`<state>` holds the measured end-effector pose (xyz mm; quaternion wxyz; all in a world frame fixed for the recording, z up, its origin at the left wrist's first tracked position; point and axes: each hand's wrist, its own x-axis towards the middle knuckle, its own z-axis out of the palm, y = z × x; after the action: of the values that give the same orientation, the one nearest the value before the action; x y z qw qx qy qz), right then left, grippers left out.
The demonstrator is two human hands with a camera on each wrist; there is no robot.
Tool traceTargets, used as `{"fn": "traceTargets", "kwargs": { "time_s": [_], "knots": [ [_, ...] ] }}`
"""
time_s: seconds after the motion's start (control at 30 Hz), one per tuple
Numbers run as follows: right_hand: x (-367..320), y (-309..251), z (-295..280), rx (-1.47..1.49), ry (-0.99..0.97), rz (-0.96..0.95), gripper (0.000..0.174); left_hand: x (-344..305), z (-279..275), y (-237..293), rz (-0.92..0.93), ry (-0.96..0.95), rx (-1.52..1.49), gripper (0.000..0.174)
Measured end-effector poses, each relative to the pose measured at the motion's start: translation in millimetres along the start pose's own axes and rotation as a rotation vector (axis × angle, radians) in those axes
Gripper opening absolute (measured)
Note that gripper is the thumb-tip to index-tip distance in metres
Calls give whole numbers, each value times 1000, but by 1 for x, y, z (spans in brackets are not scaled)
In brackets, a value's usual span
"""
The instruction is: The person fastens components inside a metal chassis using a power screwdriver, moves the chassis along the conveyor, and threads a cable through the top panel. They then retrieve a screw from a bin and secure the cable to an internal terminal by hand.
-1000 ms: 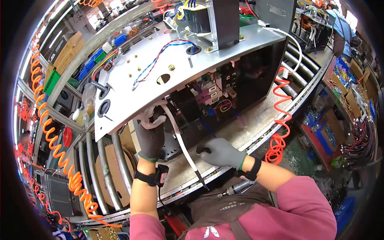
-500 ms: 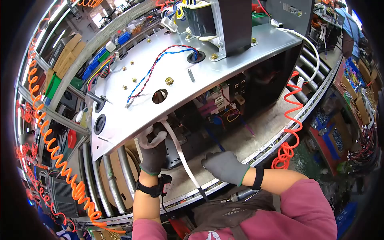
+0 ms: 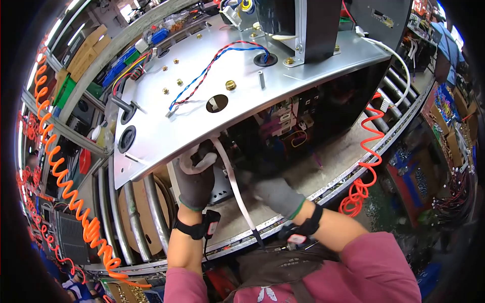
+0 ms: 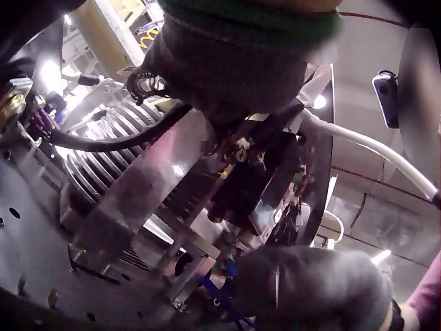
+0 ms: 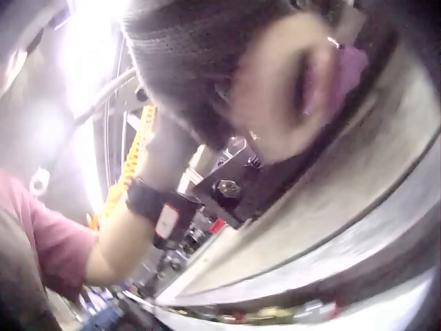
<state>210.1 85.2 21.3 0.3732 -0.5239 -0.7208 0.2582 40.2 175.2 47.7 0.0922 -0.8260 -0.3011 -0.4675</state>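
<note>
My left hand (image 3: pixel 194 184), in a grey glove, reaches under the front edge of a silver metal panel (image 3: pixel 166 121). Its curled fingers hold the upper part of a white cable (image 3: pixel 233 187), and a pale curved band shows across them. The cable hangs down to a black end (image 3: pixel 257 237) at the bench edge. In the left wrist view, a bolt (image 4: pixel 240 150) and a dark cable (image 4: pixel 124 143) lie close under the glove. My right hand (image 3: pixel 280 197), gloved and blurred, is right of the cable, before the cabinet opening; its fingers are too blurred to read.
Inside the dark cabinet are electrical parts (image 3: pixel 290 121) and coloured wires. A red-and-blue twisted wire (image 3: pixel 212 65) lies on the panel. Metal rollers (image 3: pixel 134 217) run at left. Orange coiled hoses (image 3: pixel 65 177) hang left, with a red one (image 3: pixel 371 146) at right.
My right hand has shifted a little from its place beside the bench edge and is now blurred, its fingers towards the cabinet. The left hand stays at the cable. The head view has shifted slightly.
</note>
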Motion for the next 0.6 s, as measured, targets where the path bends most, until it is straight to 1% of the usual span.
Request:
{"fn": "traceTargets", "kwargs": {
  "time_s": [0.03,0.07,0.13,0.17,0.2,0.27,0.3,0.33,0.4,0.43,0.47,0.5,0.53,0.57,0.6],
  "knots": [
    [-6,2,19,632,31,141,15,0,3,-4,41,105,-26,30],
    [-6,10,28,622,33,136,15,1,3,-5,44,115,-29,30],
    [9,-15,27,1198,-29,670,10,9,-3,-4,-157,-86,-227,30],
    [9,9,61,2039,-129,611,5,8,-5,-8,-140,-134,-163,32],
    [13,4,63,2033,-134,610,5,10,-7,-7,-140,-126,-162,32],
    [24,-7,63,2013,-21,306,11,19,-9,-4,-194,-199,-324,29],
    [28,-10,56,1717,-4,278,10,18,-10,-3,-217,-184,-317,29],
    [30,-9,56,1718,-4,266,10,15,-9,-9,-122,-204,-212,30],
    [36,-6,57,1914,-70,255,8,11,-3,-19,-19,-141,-203,32],
    [35,-9,58,1917,-20,306,8,11,-5,-19,-11,-137,-206,32],
    [36,-8,60,1913,-12,298,8,9,-7,-16,-71,-163,-215,31],
    [39,-9,60,1986,-66,243,9,10,-8,-12,-131,-190,-225,31],
    [41,-10,59,2059,-122,188,9,8,-6,-13,-125,-190,-232,31],
    [41,-12,59,2040,-63,238,10,5,-5,-17,-104,-197,-194,30],
    [40,-18,55,2040,-58,238,10,4,-4,-20,-85,-205,-153,28]
  ]
}}
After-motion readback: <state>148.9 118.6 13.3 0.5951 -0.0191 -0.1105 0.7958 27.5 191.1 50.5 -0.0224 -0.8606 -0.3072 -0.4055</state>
